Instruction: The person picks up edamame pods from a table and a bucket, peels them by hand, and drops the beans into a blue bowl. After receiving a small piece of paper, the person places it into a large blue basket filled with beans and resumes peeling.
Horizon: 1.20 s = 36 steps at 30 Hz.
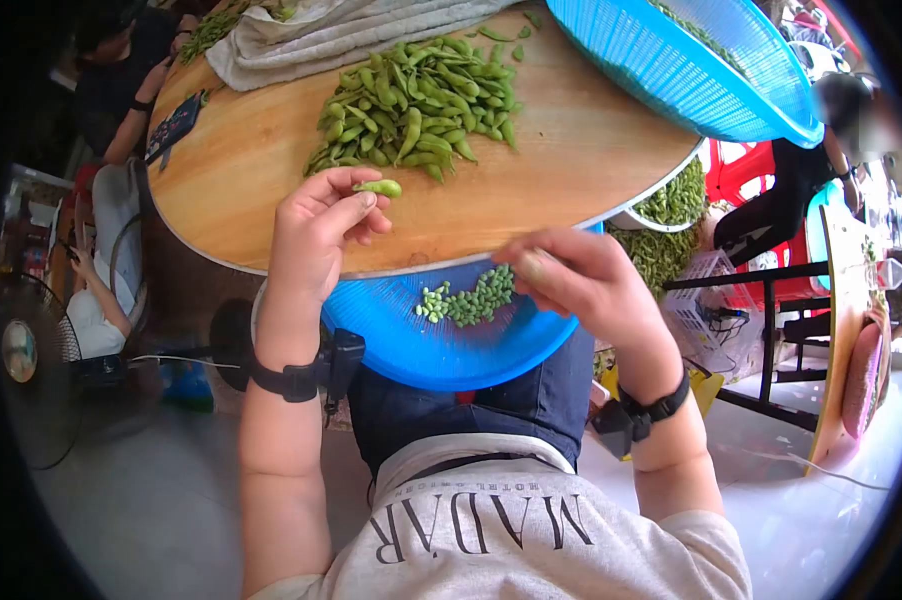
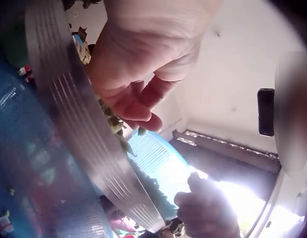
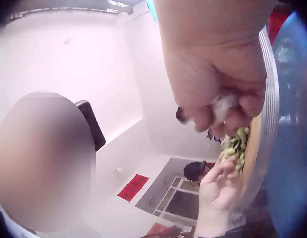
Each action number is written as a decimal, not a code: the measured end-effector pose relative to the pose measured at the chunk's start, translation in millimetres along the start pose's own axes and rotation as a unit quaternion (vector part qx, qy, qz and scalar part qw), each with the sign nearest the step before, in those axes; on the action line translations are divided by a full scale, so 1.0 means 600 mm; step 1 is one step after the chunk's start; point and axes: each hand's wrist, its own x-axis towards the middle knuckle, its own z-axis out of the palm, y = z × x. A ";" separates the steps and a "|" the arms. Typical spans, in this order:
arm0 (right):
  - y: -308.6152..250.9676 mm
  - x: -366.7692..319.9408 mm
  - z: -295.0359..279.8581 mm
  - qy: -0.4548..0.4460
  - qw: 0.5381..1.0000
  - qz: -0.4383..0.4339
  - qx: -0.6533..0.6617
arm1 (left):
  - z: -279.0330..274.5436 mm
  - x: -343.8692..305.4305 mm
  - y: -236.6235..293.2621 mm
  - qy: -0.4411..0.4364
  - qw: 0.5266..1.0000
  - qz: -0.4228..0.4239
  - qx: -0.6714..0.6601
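My left hand point(image 1: 321, 225) pinches a green soybean pod point(image 1: 381, 187) between thumb and fingertips, above the front of the wooden table. Behind it lies a heap of plump green pods point(image 1: 411, 105). My right hand point(image 1: 576, 275) is over the right rim of a blue basin point(image 1: 391, 345), its fingers curled in toward the thumb. In the right wrist view a whitish patch point(image 3: 224, 106) shows at the thumb, and no pod is visible in that hand. Loose shelled green beans point(image 1: 471, 300) lie in the basin, which sits at my lap under the table edge.
A large blue basket point(image 1: 661, 75) stands at the table's back right. Grey cloth point(image 1: 301, 45) lies along the far side of the wooden table point(image 1: 571, 180). More pods fill a container point(image 1: 676, 195) below on the right. Other people sit at left and right.
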 end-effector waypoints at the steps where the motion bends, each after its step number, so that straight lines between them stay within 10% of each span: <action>1: 0.000 0.023 0.021 0.010 1.000 -0.015 -0.016 | 0.009 -0.017 -0.001 0.005 0.999 -0.022 -0.036; 11: 0.041 0.039 0.096 -0.049 0.959 -0.202 -0.192 | 0.008 -0.148 -0.014 -0.066 0.996 -0.045 0.036; 20: 0.036 -0.016 0.106 -0.100 0.994 0.020 0.038 | 0.034 -0.221 -0.032 -0.011 0.999 0.012 0.040; 36: 0.061 -0.022 0.106 -0.172 0.975 0.090 0.109 | 0.056 -0.231 -0.050 0.010 0.946 0.172 0.273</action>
